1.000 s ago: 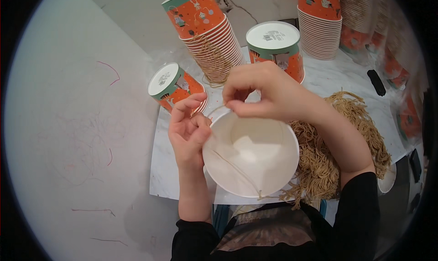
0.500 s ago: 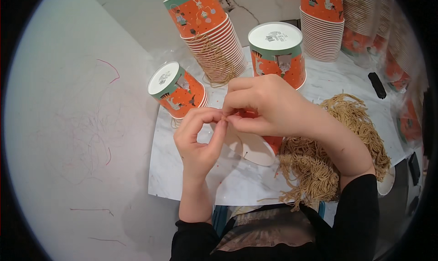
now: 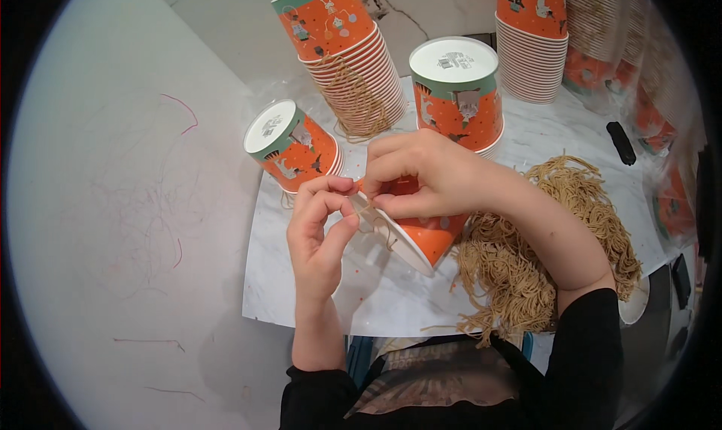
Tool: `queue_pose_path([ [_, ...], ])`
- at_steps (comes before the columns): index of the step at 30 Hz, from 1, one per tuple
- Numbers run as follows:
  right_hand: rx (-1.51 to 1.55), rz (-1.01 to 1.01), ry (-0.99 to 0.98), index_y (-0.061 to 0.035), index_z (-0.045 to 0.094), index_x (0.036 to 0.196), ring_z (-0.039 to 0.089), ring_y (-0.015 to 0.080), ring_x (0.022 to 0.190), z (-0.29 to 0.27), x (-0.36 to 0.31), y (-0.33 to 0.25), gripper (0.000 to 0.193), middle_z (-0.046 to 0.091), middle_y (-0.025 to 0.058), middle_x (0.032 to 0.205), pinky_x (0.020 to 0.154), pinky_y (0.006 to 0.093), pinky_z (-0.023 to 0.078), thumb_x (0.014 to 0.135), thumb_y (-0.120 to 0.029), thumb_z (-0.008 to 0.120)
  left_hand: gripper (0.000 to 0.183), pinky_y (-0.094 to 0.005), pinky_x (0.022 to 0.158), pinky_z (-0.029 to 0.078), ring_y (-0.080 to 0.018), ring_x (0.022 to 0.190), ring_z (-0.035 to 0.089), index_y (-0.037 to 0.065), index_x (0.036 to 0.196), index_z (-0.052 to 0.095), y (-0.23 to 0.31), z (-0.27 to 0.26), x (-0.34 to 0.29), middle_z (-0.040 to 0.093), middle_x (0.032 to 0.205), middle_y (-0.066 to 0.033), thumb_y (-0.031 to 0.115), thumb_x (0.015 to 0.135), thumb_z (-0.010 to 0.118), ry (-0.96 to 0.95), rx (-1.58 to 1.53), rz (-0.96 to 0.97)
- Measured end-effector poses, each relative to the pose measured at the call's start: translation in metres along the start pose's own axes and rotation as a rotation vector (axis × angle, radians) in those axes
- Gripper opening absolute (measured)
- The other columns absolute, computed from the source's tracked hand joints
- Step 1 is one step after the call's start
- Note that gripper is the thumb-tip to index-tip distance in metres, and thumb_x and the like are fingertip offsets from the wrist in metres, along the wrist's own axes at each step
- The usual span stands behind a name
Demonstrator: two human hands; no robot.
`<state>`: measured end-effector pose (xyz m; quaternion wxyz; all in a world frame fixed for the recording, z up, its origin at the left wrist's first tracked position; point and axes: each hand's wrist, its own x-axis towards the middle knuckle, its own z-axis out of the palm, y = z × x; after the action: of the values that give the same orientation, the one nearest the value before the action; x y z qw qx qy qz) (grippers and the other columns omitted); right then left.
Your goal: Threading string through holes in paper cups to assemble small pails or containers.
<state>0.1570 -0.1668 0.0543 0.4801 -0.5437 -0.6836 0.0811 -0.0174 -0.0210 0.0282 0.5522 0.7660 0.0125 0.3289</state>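
Observation:
An orange paper cup (image 3: 432, 242) with a green band lies tilted in front of me, its white rim turned to the left. My left hand (image 3: 314, 238) is at that rim, thumb and forefinger pinched on a tan string (image 3: 364, 207) that runs to the cup's edge. Over the cup's upper side bends my right hand (image 3: 436, 173), with thumb and fingertips pressed together on the string right at the rim. Another bit of the string loops out of the cup's mouth. The exact grip of the right fingertips is partly hidden.
A large heap of tan strings (image 3: 553, 238) lies to the right. Upside-down cups stand behind: a short stack (image 3: 297, 148), a tall leaning stack (image 3: 353, 77), a wide one (image 3: 459, 92) and another tall stack (image 3: 532, 54). A black object (image 3: 621, 143) and bagged cups (image 3: 665, 122) are at the right.
My hands have drawn slightly apart at the fingertips, baring the string between them. The cup has turned so that more of its orange side shows.

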Motion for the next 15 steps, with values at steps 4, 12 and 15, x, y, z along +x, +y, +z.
queue_pose_path([
  [4, -0.011, -0.026, 0.025, -0.0004, 0.067, 0.085, 0.066, 0.0259, 0.074, 0.001, -0.001, 0.004, 0.011, 0.064, 0.0098, 0.085, 0.066, 0.0353, 0.052, 0.08, -0.011, 0.067, 0.006, -0.0348, 0.098, 0.043, -0.0222, 0.109, 0.06, 0.001, 0.089, 0.061, -0.004, 0.008, -0.002, 0.065, 0.115, -0.0134, 0.002, 0.085, 0.066, 0.01, 0.1, 0.095],
  [12, -0.047, -0.052, 0.077, 0.0009, 0.067, 0.085, 0.065, 0.0253, 0.075, 0.002, 0.0, 0.012, 0.013, 0.063, 0.0105, 0.084, 0.067, 0.0347, 0.053, 0.08, -0.011, 0.068, 0.006, -0.0352, 0.098, 0.044, -0.0229, 0.108, 0.061, 0.001, 0.095, 0.062, -0.029, 0.021, -0.004, 0.067, 0.115, -0.0147, 0.003, 0.09, 0.065, 0.125, 0.118, 0.191],
  [15, -0.046, -0.074, 0.104, 0.0011, 0.068, 0.086, 0.065, 0.0243, 0.074, 0.003, -0.001, 0.018, 0.014, 0.062, 0.0106, 0.084, 0.067, 0.0344, 0.053, 0.08, -0.012, 0.068, 0.007, -0.0355, 0.098, 0.044, -0.0231, 0.108, 0.061, 0.001, 0.096, 0.063, -0.033, 0.024, -0.002, 0.068, 0.113, -0.0144, 0.003, 0.09, 0.066, 0.139, 0.123, 0.211],
])
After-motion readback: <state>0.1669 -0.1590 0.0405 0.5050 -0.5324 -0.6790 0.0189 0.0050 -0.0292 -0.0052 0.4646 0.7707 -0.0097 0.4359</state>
